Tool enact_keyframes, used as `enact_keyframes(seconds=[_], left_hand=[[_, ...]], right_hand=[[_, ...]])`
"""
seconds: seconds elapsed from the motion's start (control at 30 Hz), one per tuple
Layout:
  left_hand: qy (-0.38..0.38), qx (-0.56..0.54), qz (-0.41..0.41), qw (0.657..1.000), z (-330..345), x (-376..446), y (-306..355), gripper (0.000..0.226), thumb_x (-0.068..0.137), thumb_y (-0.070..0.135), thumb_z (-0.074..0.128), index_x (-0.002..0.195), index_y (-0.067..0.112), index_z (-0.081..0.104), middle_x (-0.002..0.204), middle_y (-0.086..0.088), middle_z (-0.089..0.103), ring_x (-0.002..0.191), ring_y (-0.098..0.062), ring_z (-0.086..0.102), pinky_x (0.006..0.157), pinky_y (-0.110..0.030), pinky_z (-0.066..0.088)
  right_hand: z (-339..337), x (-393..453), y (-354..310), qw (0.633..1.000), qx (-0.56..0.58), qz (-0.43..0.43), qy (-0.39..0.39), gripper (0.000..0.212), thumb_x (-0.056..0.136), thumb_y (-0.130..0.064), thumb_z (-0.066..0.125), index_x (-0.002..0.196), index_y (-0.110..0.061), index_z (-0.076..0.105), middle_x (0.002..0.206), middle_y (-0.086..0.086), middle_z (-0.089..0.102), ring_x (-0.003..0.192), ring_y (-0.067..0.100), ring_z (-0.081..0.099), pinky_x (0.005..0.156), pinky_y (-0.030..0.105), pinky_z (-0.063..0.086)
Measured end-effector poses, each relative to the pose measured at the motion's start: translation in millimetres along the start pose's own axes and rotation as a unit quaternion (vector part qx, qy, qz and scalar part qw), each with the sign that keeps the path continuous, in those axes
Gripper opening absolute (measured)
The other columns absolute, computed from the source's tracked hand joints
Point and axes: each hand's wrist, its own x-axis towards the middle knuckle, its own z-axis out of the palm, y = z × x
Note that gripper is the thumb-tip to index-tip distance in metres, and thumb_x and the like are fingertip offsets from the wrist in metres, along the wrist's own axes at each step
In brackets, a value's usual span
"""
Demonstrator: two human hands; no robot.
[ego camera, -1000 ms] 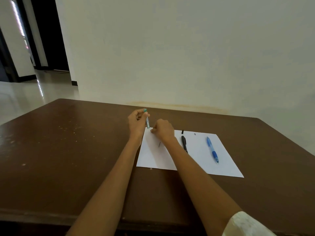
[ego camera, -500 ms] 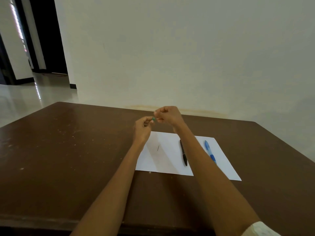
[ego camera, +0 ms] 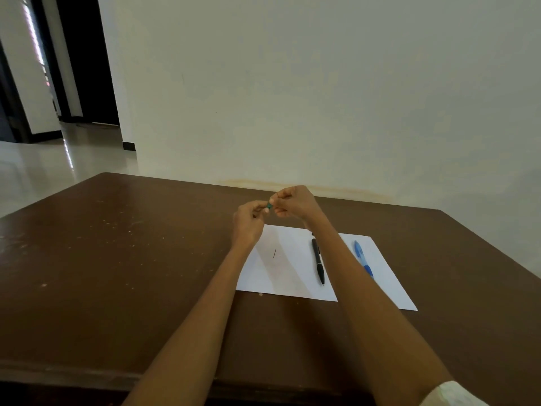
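My left hand [ego camera: 248, 219] and my right hand [ego camera: 292, 202] are raised together above the far edge of a white sheet of paper [ego camera: 292, 268]. Between their fingertips sits a small teal pen part [ego camera: 268, 205]; both hands pinch it with curled fingers. Most of that part is hidden inside the fingers. On the paper lie a black pen [ego camera: 318, 260] and a blue pen [ego camera: 363, 259], partly crossed by my right forearm. A short thin dark piece [ego camera: 274, 253] lies on the paper's left half.
The paper lies on a brown wooden table [ego camera: 117, 259] whose far edge meets a pale wall [ego camera: 322, 98]. A doorway and a glossy tiled floor [ego camera: 44, 165] open at the far left.
My right hand rose from the paper and met my left hand above it. The teal-tipped piece, earlier upright in my left hand, is now pinched between both hands. The view tilted slightly.
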Motion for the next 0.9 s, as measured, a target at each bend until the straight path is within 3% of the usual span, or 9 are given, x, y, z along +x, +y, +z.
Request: enact_keyframes(seconds=[0.2, 0.33, 0.53, 0.73, 0.9], left_hand=[[0.004, -0.006, -0.008, 1.0, -0.6, -0.6, 1.0, 0.021, 0.088, 0.008, 0.058, 0.106, 0.008, 0.069, 0.102, -0.007, 0.07, 0.091, -0.011, 0.06, 0.078, -0.022, 0.045], [0.002, -0.03, -0.007, 1.0, -1.5, -2.3, 4.5, 0.021, 0.089, 0.01, 0.058, 0.107, 0.009, 0.068, 0.103, -0.006, 0.069, 0.095, -0.015, 0.062, 0.082, -0.025, 0.048], [-0.004, -0.054, -0.002, 0.999, -2.3, -2.7, 6.6, 0.021, 0.088, 0.007, 0.059, 0.107, 0.009, 0.069, 0.101, -0.006, 0.07, 0.095, -0.016, 0.063, 0.086, -0.031, 0.052], [-0.009, -0.063, -0.015, 0.998, -2.7, -3.8, 5.0, 0.019, 0.088, 0.007, 0.06, 0.104, 0.009, 0.07, 0.098, -0.011, 0.071, 0.085, -0.015, 0.061, 0.081, -0.032, 0.051], [-0.025, -0.056, -0.037, 0.997, -2.3, -4.4, 4.2, 0.02, 0.089, 0.009, 0.059, 0.106, 0.007, 0.069, 0.098, -0.014, 0.07, 0.096, -0.032, 0.063, 0.08, -0.033, 0.05]], right_hand=[[1.8, -0.1, 2.3, 0.999, 0.037, 0.007, 0.002, 0.019, 0.088, -0.008, 0.066, 0.101, 0.006, 0.069, 0.085, 0.016, 0.066, 0.065, 0.013, 0.059, 0.073, 0.024, 0.055], [1.9, -1.8, 6.9, 0.991, 0.127, 0.033, -0.001, 0.024, 0.087, -0.013, 0.067, 0.105, 0.003, 0.068, 0.085, 0.009, 0.064, 0.071, 0.011, 0.057, 0.065, 0.015, 0.053], [5.9, -3.2, 14.3, 0.964, 0.251, 0.092, -0.015, 0.033, 0.088, -0.013, 0.066, 0.116, 0.003, 0.063, 0.085, 0.004, 0.063, 0.078, 0.012, 0.057, 0.074, 0.021, 0.054], [6.3, -4.1, 13.8, 0.975, 0.207, 0.075, -0.013, 0.031, 0.089, -0.013, 0.065, 0.114, 0.005, 0.064, 0.091, 0.01, 0.065, 0.079, 0.014, 0.06, 0.076, 0.023, 0.054], [1.2, -3.7, 12.4, 0.992, 0.114, 0.042, -0.022, 0.024, 0.089, -0.014, 0.066, 0.105, 0.004, 0.068, 0.089, 0.009, 0.066, 0.076, 0.013, 0.062, 0.075, 0.022, 0.056]])
